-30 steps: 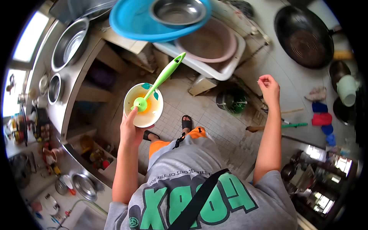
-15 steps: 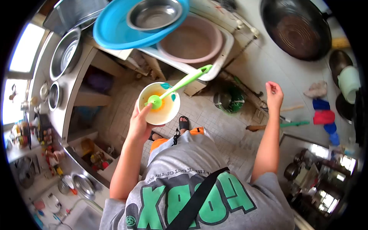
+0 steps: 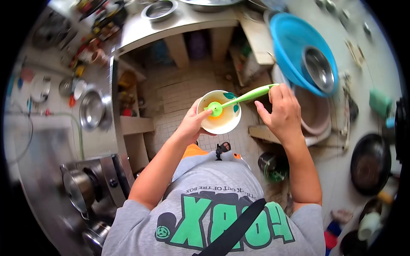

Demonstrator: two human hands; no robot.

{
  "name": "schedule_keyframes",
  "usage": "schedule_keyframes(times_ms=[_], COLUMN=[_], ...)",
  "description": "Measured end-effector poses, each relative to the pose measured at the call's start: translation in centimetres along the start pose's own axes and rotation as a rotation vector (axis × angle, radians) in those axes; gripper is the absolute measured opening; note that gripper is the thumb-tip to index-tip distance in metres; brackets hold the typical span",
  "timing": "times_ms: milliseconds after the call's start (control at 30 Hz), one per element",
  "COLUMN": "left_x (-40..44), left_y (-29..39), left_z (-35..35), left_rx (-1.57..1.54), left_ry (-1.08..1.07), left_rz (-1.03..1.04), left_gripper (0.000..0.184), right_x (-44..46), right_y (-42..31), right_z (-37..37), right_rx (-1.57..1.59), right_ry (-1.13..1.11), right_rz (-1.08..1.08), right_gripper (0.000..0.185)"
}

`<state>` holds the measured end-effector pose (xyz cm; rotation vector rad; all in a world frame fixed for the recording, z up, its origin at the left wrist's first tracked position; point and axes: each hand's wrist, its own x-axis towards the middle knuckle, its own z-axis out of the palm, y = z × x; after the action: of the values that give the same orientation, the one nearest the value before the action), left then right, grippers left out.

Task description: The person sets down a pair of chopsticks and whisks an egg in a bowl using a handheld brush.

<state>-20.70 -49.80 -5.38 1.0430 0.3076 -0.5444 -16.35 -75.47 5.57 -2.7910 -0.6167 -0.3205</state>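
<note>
A white bowl [image 3: 224, 123] with green leaf marks and something yellow inside is in my left hand [image 3: 193, 120], whose fingers wrap its side while the thumb presses the round green end of a utensil. The green utensil [image 3: 252, 94] lies across the bowl, its handle sloping up to the right. My right hand [image 3: 282, 112] is at the handle's far end; its fingers are bent over the tip and its thumb stands apart. Whether they grip the handle is hard to make out.
At the upper right, a blue basin [image 3: 294, 45] holds a metal bowl [image 3: 318, 68], with a pinkish basin [image 3: 314, 113] beneath. A counter [image 3: 192, 21] spans the top. A stove [image 3: 112, 181] with pots stands at lower left. A black wok [image 3: 370, 164] hangs at right.
The view has swung toward the counter and stove on the left. My right hand has come in from the far right to the utensil's handle end. My left hand still holds the bowl.
</note>
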Motion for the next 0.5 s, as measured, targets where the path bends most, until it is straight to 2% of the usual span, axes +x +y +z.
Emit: schedule_keyframes(times_ms=[33,100,167,233,267,300,367,400,433,500], left_x=[-0.6,-2.1,-3.6,-5.2,-5.7,-6.6,-8.5,-9.0,-9.9,-11.2], left_y=[0.7,2.2,4.0,5.8,6.3,7.6,9.3,9.6,10.2,11.8], left_z=[-1.7,-5.3,-9.1,-12.7,-14.9,-16.8,-19.7,-21.8,-23.3,-26.1], left_rx=[-0.019,-0.054,-0.089,-0.143,-0.163,-0.173,-0.199,-0.206,-0.227,-0.255], left_ry=[0.033,0.097,0.179,0.265,0.292,0.34,0.438,0.461,0.481,0.516], left_rz=[0.041,0.113,0.151,0.194,0.229,0.253,0.288,0.3,0.311,0.333], left_gripper=[0.052,0.052,0.053,0.052,0.051,0.05,0.048,0.046,0.046,0.046], right_x=[2.2,6.3,10.0,14.2,16.2,18.1,21.5,22.8,23.7,25.3], right_y=[-2.0,-5.9,-8.5,-12.0,-13.6,-15.0,-16.9,-18.6,-19.5,-22.6], right_z=[0.1,1.5,4.3,5.2,5.9,6.9,9.2,10.3,12.6,16.0], right_rx=[-0.051,-0.054,-0.149,-0.034,0.015,0.203,0.765,1.105,1.243,1.264], right_ry=[-0.053,0.027,-0.061,-0.315,-0.251,-0.243,-0.539,-0.594,-0.597,-0.609], right_rz=[-0.053,-0.313,-0.431,-0.281,-0.274,-0.268,-0.049,-0.007,-0.056,-0.124], right_gripper=[0.038,0.043,0.049,0.051,0.052,0.041,0.026,0.016,0.014,0.012])
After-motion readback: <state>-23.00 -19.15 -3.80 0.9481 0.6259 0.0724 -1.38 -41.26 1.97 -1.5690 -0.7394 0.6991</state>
